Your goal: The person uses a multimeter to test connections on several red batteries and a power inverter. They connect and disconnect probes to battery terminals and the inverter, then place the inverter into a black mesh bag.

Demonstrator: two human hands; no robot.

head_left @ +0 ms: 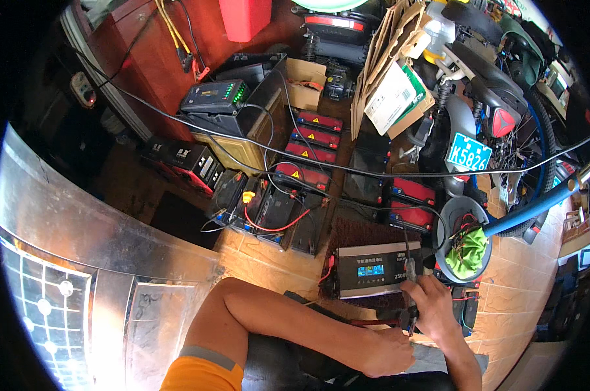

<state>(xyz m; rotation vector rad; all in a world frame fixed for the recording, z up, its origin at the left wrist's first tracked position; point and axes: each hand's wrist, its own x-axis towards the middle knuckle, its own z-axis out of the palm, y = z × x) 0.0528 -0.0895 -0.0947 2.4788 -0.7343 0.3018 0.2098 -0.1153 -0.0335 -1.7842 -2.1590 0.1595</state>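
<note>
My right hand (433, 305) is closed around a slim upright tool (410, 267) with a partly clear upper end; its exact kind is unclear. The tool's lower end points down beside my left hand (389, 352), whose fingers are curled in; what they hold is hidden. Just beyond my left hand run dark red leads (373, 322). Past both hands, a flat grey-and-black electrical unit (366, 280) with a lit blue display lies on a dark brown mat (347, 231). My right hand partly covers its right end.
A grey bucket (441, 251) holds a green cloth (469, 255), beside a blue pole (529, 212). Red-topped batteries (314, 137) and black batteries (275, 212) stand ahead. A charger (213, 96) with green lights sits on a box. A long black cable (386, 174) crosses the view.
</note>
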